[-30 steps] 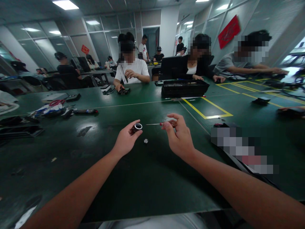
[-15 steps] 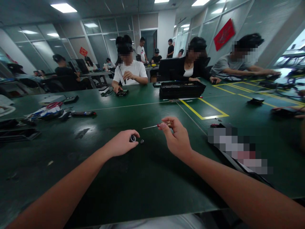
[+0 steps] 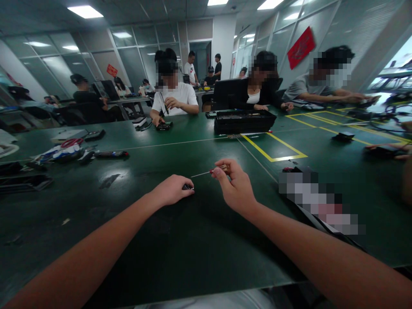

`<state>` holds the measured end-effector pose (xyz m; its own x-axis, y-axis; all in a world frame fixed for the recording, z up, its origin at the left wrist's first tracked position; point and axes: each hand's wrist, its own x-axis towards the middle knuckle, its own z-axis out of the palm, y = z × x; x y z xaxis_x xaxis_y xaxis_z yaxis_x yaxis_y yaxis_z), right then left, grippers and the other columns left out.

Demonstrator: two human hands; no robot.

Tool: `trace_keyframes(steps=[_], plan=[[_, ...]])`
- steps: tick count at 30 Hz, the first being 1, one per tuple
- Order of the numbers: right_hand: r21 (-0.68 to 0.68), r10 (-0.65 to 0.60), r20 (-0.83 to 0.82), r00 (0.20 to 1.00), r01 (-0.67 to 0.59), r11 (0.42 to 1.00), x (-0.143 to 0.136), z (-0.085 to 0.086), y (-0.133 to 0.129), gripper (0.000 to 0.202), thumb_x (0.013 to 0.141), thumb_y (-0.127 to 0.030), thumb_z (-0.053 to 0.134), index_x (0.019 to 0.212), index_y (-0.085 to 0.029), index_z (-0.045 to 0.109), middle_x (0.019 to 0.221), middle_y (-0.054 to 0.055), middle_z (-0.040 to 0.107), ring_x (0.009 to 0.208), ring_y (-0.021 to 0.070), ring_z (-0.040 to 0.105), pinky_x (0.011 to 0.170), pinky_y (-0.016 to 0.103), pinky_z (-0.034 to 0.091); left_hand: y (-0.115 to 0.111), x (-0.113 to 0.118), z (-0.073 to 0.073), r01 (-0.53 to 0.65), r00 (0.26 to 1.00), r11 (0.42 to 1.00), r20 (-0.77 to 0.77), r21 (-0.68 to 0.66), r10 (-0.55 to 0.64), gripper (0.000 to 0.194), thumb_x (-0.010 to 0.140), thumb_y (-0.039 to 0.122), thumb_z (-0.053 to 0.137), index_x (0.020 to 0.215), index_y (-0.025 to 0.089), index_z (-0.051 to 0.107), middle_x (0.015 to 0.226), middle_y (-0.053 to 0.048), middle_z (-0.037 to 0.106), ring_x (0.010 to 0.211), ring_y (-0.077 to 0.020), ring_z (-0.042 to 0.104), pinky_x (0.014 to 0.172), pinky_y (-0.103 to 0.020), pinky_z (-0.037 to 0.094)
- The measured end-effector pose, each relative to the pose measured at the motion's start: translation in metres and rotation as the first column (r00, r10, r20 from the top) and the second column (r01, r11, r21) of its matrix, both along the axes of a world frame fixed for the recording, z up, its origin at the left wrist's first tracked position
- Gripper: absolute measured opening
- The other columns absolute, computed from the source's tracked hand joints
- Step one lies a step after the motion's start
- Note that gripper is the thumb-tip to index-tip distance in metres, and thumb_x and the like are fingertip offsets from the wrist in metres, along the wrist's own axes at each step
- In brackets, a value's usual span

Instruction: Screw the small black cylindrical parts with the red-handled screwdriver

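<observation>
My right hand (image 3: pixel 237 185) is closed around the clear reddish handle of a screwdriver (image 3: pixel 201 174). The thin metal shaft points left, its tip just above the fingers of my other hand. Low on the dark green table (image 3: pixel 199 253), my left hand (image 3: pixel 172 189) curls around a small dark round part (image 3: pixel 186 187) with a pale rim. Fingers and thumb hide much of that part. A small shiny piece shows at the fingertips, and I cannot tell whether it is loose or joined to the round part.
A long black bin (image 3: pixel 244 122) stands farther back. To the left lie a dark pen-shaped tool (image 3: pixel 112 154), red-handled scissors (image 3: pixel 72 142) and black trays (image 3: pixel 25 182). At right rests a dark pouch with a blurred top (image 3: pixel 317 204). Several co-workers sit across the table.
My left hand has shifted right and its fingers have closed over the small shiny piece that lay on the table. The screwdriver has barely moved.
</observation>
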<state>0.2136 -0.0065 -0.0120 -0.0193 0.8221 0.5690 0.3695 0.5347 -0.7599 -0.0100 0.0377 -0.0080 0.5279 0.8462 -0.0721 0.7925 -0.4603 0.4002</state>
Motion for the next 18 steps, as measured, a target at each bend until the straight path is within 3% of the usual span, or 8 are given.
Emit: trace_keyframes(steps=[4, 6, 8, 10, 12, 14, 18], plan=[[-0.011, 0.035, -0.014, 0.999, -0.036, 0.999, 0.000, -0.003, 0.001, 0.019, 0.099, -0.036, 0.053, 0.112, -0.023, 0.058, 0.092, 0.004, 0.074, 0.083, 0.0185, 0.071, 0.076, 0.034, 0.054, 0.009, -0.022, 0.009, -0.183, 0.968, 0.964, 0.138, -0.194, 0.212, 0.036, 0.087, 0.047, 0.061, 0.109, 0.020, 0.073, 0.089, -0.007, 0.073, 0.070, -0.0185, 0.067, 0.062, -0.028, 0.048], [-0.013, 0.035, -0.006, 0.999, -0.035, 0.999, 0.000, -0.003, 0.002, 0.019, 0.099, -0.036, 0.053, 0.112, -0.023, 0.059, 0.091, 0.003, 0.073, 0.082, 0.0183, 0.071, 0.075, 0.034, 0.054, 0.013, -0.040, 0.012, -0.286, 0.876, 0.911, 0.305, -0.295, 0.374, 0.035, 0.086, 0.042, 0.064, 0.111, 0.018, 0.071, 0.095, -0.008, 0.073, 0.065, -0.0168, 0.065, 0.055, -0.027, 0.046], [-0.020, 0.038, -0.002, 0.999, -0.038, 0.999, 0.000, -0.004, 0.002, 0.018, 0.100, -0.036, 0.053, 0.111, -0.023, 0.059, 0.091, 0.003, 0.073, 0.082, 0.0182, 0.070, 0.075, 0.034, 0.053, 0.017, -0.062, 0.015, -0.369, 0.693, 0.841, 0.486, -0.395, 0.532, 0.030, 0.085, 0.033, 0.066, 0.110, 0.017, 0.070, 0.101, -0.009, 0.071, 0.063, -0.0134, 0.061, 0.053, -0.025, 0.045], [-0.030, 0.044, -0.004, 0.999, -0.044, 0.999, 0.000, -0.004, 0.002, 0.018, 0.100, -0.036, 0.052, 0.111, -0.023, 0.058, 0.092, 0.003, 0.073, 0.083, 0.0183, 0.070, 0.075, 0.034, 0.054, 0.017, -0.086, 0.018, -0.406, 0.449, 0.757, 0.611, -0.511, 0.653, 0.026, 0.086, 0.024, 0.065, 0.110, 0.017, 0.069, 0.096, -0.006, 0.068, 0.060, -0.0102, 0.056, 0.051, -0.023, 0.044], [-0.037, 0.046, -0.001, 0.999, -0.046, 0.998, 0.000, -0.005, 0.003, 0.018, 0.100, -0.035, 0.051, 0.111, -0.023, 0.058, 0.092, 0.003, 0.073, 0.084, 0.0185, 0.070, 0.075, 0.034, 0.054, 0.014, -0.111, 0.023, -0.397, 0.206, 0.688, 0.671, -0.608, 0.712, 0.018, 0.090, 0.023, 0.062, 0.106, 0.016, 0.067, 0.086, -0.002, 0.063, 0.060, -0.0092, 0.052, 0.051, -0.021, 0.042], [-0.040, 0.048, 0.002, 0.999, -0.047, 0.998, 0.001, -0.006, 0.004, 0.017, 0.100, -0.035, 0.051, 0.111, -0.023, 0.058, 0.092, 0.003, 0.073, 0.084, 0.0186, 0.070, 0.076, 0.035, 0.053, 0.008, -0.136, 0.028, -0.415, 0.010, 0.622, 0.681, -0.664, 0.733, 0.010, 0.094, 0.024, 0.061, 0.098, 0.015, 0.064, 0.079, 0.001, 0.058, 0.061, -0.0089, 0.049, 0.054, -0.021, 0.042], [-0.056, 0.046, 0.010, 0.999, -0.045, 0.997, 0.000, -0.007, 0.005, 0.017, 0.100, -0.034, 0.051, 0.111, -0.023, 0.057, 0.091, 0.004, 0.073, 0.084, 0.0187, 0.070, 0.076, 0.035, 0.053, -0.009, -0.188, 0.036, -0.560, -0.176, 0.483, 0.666, -0.673, 0.725, 0.017, 0.096, 0.021, 0.052, 0.082, 0.013, 0.053, 0.067, 0.002, 0.050, 0.060, -0.0096, 0.044, 0.057, -0.021, 0.043]])
